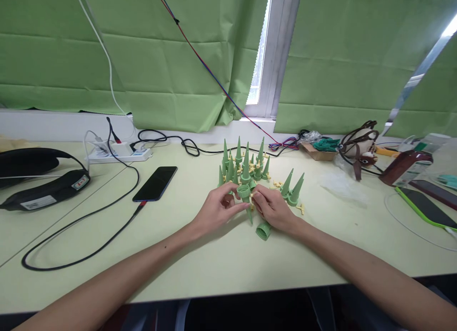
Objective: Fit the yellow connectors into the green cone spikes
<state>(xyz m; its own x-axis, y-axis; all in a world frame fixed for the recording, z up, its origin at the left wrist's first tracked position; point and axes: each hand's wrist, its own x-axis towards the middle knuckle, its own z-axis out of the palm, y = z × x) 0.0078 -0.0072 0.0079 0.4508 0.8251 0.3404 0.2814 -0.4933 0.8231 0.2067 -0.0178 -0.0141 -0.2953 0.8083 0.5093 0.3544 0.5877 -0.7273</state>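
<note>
Nearest me runs the front edge of the table [214, 269], a stretch of its surface reaching to one loose green cap [263, 230], just on the near side of the single green spike [244, 194] that my left hand [217, 207] clamps, open end up and tip down, while my right hand [273, 207] pinches one small yellow piece [252, 196] at its side. Beyond that green spike I count two upright spikes [294, 193] to its right, one black phone [155, 183] well apart leftward with room between, and at least seven clustered spikes [246, 169] behind.
</note>
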